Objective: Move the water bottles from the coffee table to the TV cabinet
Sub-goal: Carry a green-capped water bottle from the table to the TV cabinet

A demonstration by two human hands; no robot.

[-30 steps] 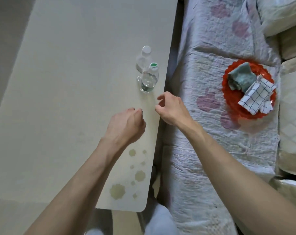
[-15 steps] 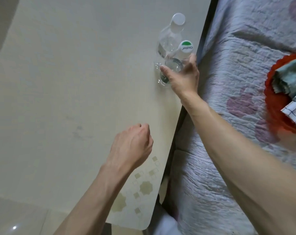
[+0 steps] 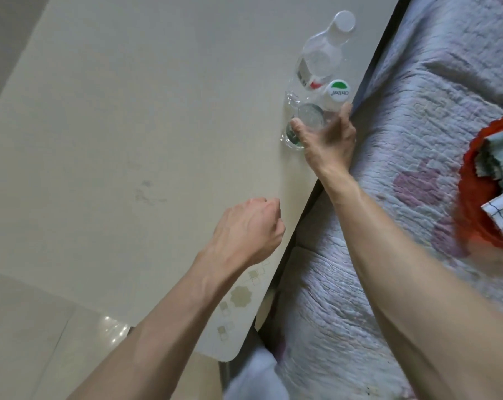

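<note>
Two clear water bottles stand close together near the right edge of the cream coffee table (image 3: pixel 129 125). The nearer bottle (image 3: pixel 311 116) has a green-and-white cap; my right hand (image 3: pixel 328 142) wraps around its body, thumb on the left and fingers on the right. The farther bottle (image 3: pixel 322 53) has a plain white cap and a label, and stands just behind the first, untouched. My left hand (image 3: pixel 244 229) hovers over the table nearer to me, curled into a loose fist with nothing in it.
A sofa with a quilted grey-and-pink cover (image 3: pixel 417 111) runs along the table's right side. A red plate (image 3: pixel 475 197) with folded cloths lies on it at the right. Pale floor tiles (image 3: pixel 28 342) show at the lower left.
My right hand reached forward from the table's edge and closed around the green-capped bottle. The view moved closer to the bottles. My left hand stayed curled over the table.
</note>
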